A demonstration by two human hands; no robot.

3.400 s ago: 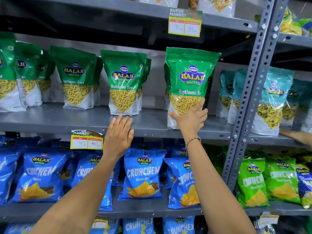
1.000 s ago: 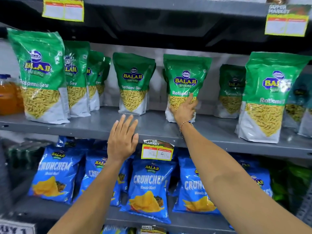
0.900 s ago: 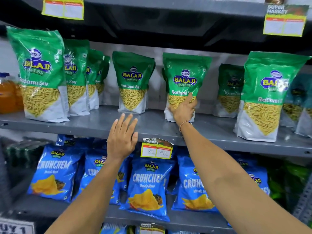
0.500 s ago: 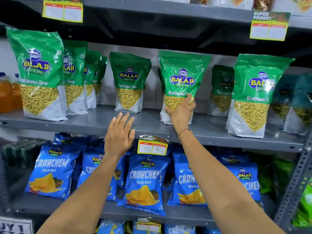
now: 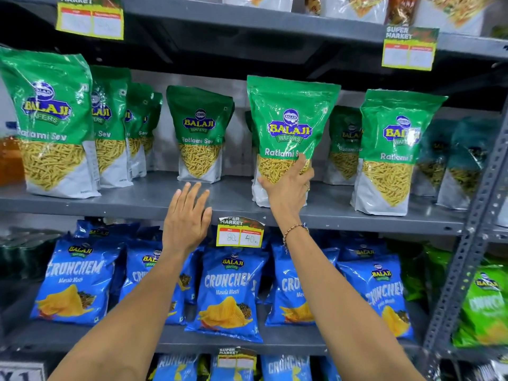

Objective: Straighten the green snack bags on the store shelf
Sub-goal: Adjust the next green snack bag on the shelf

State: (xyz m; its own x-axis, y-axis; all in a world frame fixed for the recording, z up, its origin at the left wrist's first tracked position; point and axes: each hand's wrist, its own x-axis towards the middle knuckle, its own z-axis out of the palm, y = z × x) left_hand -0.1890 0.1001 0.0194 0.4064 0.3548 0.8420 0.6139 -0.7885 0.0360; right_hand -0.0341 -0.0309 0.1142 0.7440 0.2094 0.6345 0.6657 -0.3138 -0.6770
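Observation:
Several green Ratlami Sev bags stand along the grey middle shelf [image 5: 143,200]. My right hand [image 5: 288,188] grips the lower front of one green bag [image 5: 288,125], which stands upright near the shelf's front edge. Another green bag [image 5: 199,133] stands farther back to its left, and one more green bag [image 5: 390,149] stands to its right near the front. A row of green bags [image 5: 52,119] fills the left end. My left hand [image 5: 187,218] hovers flat with fingers spread before the shelf edge, holding nothing.
Blue Crunchem bags [image 5: 228,292] fill the shelf below, with lighter green bags [image 5: 483,306] at the right. A yellow price tag [image 5: 240,236] hangs on the shelf edge between my hands. A perforated grey upright [image 5: 472,237] stands at the right. Teal bags [image 5: 464,158] sit beyond.
The bag in my right hand has come forward toward the shelf's front edge and looks larger. My left hand stayed near the shelf edge.

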